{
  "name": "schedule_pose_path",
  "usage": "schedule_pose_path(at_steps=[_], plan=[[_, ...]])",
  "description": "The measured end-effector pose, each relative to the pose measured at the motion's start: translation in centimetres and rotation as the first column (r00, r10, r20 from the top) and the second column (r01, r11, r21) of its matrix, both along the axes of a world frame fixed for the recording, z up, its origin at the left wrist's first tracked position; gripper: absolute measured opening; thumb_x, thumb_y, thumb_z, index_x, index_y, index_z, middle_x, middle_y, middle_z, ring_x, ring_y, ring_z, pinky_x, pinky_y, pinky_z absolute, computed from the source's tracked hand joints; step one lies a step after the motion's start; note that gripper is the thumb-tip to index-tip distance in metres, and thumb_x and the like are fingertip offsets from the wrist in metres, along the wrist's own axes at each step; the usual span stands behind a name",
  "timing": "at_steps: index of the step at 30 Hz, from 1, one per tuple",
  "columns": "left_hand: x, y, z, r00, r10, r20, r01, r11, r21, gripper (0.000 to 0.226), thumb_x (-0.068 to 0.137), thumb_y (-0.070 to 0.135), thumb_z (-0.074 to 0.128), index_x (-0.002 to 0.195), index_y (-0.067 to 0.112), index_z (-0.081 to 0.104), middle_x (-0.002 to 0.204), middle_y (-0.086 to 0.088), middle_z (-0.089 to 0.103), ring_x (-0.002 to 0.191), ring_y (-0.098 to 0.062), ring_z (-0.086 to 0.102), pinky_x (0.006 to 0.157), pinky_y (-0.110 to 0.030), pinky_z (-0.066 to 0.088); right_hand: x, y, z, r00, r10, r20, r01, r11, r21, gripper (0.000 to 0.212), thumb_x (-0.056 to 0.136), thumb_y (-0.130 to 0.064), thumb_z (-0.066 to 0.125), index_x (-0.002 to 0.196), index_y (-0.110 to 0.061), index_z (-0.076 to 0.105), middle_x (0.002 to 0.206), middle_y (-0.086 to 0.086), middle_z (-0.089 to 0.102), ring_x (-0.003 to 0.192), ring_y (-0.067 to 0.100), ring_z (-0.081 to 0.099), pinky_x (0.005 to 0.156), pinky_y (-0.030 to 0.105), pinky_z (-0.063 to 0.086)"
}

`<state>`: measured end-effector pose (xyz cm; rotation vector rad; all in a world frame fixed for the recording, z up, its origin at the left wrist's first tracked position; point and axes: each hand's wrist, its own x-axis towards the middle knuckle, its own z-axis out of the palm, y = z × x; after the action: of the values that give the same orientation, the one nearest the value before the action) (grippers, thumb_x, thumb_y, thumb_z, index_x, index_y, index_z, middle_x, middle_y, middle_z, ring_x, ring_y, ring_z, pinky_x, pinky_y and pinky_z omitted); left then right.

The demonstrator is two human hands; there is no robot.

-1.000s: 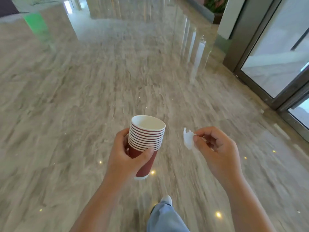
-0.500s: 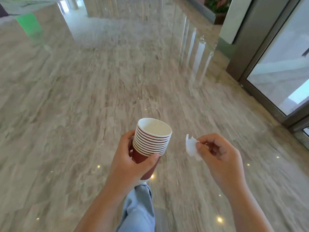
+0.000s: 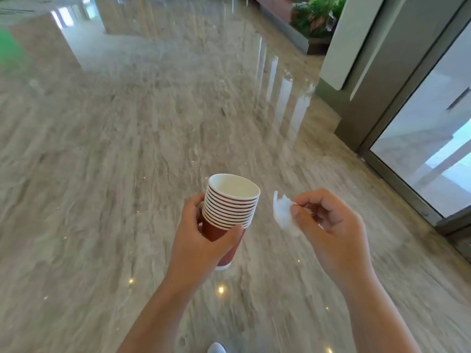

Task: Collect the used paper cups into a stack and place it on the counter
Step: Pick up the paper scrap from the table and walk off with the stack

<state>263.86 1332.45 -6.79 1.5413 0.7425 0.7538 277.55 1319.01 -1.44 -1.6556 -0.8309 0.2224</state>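
Red paper cups with white rolled rims, nested into one stack [image 3: 230,207], sit just below the centre of the frame, and your left hand [image 3: 201,240] grips them: the thumb lies across the near wall under the bunched rims, and the fingers curl round the left side. Your right hand [image 3: 328,230], right of the stack and apart from it, pinches a small crumpled white paper scrap [image 3: 283,212] between thumb and forefinger. Polished grey-brown marble floor [image 3: 127,149] fills the frame, a metal-framed glass door [image 3: 433,149] runs down the right edge, and no counter shows. Expect the stack to be light, thin-walled and easy to crush, probably a little slick. Hold it low on the red wall, squeeze gently, and keep it upright so the nested cups do not slide apart.
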Motion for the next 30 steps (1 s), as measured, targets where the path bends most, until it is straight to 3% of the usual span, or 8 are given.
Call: schedule_pose_path(at_steps=[3, 10, 13, 18, 26, 30], plan=[[4.7, 3.7, -0.6, 0.999, -0.034, -0.006, 0.033, 0.998, -0.049, 0.062, 0.044, 0.048, 0.077, 0.1, 0.052, 0.051, 0.095, 0.02, 0.065, 0.087, -0.002, 0.065, 0.065, -0.013, 0.05, 4.2, 3.3, -1.2, 0.996, -0.046, -0.075, 0.044, 0.999, -0.018, 0.027, 0.077, 0.001, 0.064, 0.071, -0.025, 0.063, 0.067, -0.014, 0.061, 0.06, 0.004, 0.051, 0.058, 0.009, 0.04], [18.8, 12.5, -1.6, 0.995, -0.089, -0.034, 0.088, 0.996, -0.031, 0.059, 0.044, 0.052, 0.076, 0.095, 0.062, 0.049, 0.097, 0.023, 0.064, 0.09, -0.001, 0.064, 0.064, -0.017, 0.052, 18.7, 10.9, -3.7, 0.983, -0.148, -0.107, 0.145, 0.989, -0.042, 0.027, 0.078, -0.004, 0.065, 0.073, -0.03, 0.063, 0.068, -0.012, 0.063, 0.059, 0.005, 0.052, 0.056, 0.013, 0.042], [25.9, 16.1, -1.4, 0.995, -0.097, -0.034, 0.096, 0.995, -0.021, 0.063, 0.044, 0.053, 0.077, 0.1, 0.057, 0.049, 0.099, 0.021, 0.065, 0.093, -0.003, 0.064, 0.069, -0.023, 0.052, 26.1, 14.3, -4.0, 0.979, -0.166, -0.117, 0.161, 0.986, -0.048, 0.028, 0.078, -0.001, 0.065, 0.071, -0.028, 0.063, 0.067, -0.011, 0.062, 0.059, 0.007, 0.052, 0.056, 0.015, 0.042], [38.3, 21.8, 0.5, 0.994, -0.112, -0.009, 0.112, 0.994, 0.002, 0.07, 0.044, 0.05, 0.076, 0.109, 0.042, 0.05, 0.099, 0.016, 0.066, 0.091, -0.003, 0.064, 0.07, -0.018, 0.051, 37.9, 19.0, -2.4, 0.981, -0.17, -0.091, 0.166, 0.985, -0.051, 0.026, 0.077, -0.003, 0.065, 0.071, -0.029, 0.064, 0.069, -0.009, 0.063, 0.061, 0.009, 0.053, 0.056, 0.015, 0.042], [51.2, 30.1, 0.4, 0.994, -0.109, 0.017, 0.109, 0.994, -0.007, 0.069, 0.042, 0.046, 0.077, 0.106, 0.041, 0.052, 0.097, 0.012, 0.066, 0.089, -0.006, 0.065, 0.068, -0.016, 0.051, 50.9, 27.1, -2.6, 0.968, -0.2, -0.149, 0.194, 0.98, -0.054, 0.03, 0.078, -0.002, 0.065, 0.072, -0.031, 0.064, 0.069, -0.012, 0.063, 0.059, 0.004, 0.052, 0.055, 0.013, 0.042], [56.9, 35.6, -0.7, 0.994, -0.107, -0.004, 0.107, 0.994, -0.029, 0.063, 0.041, 0.048, 0.076, 0.099, 0.053, 0.051, 0.096, 0.021, 0.066, 0.089, 0.0, 0.064, 0.067, -0.013, 0.05, 56.7, 32.8, -3.3, 0.963, -0.194, -0.188, 0.185, 0.98, -0.068, 0.028, 0.079, -0.002, 0.064, 0.073, -0.03, 0.065, 0.07, -0.009, 0.065, 0.062, 0.01, 0.056, 0.056, 0.018, 0.046]])
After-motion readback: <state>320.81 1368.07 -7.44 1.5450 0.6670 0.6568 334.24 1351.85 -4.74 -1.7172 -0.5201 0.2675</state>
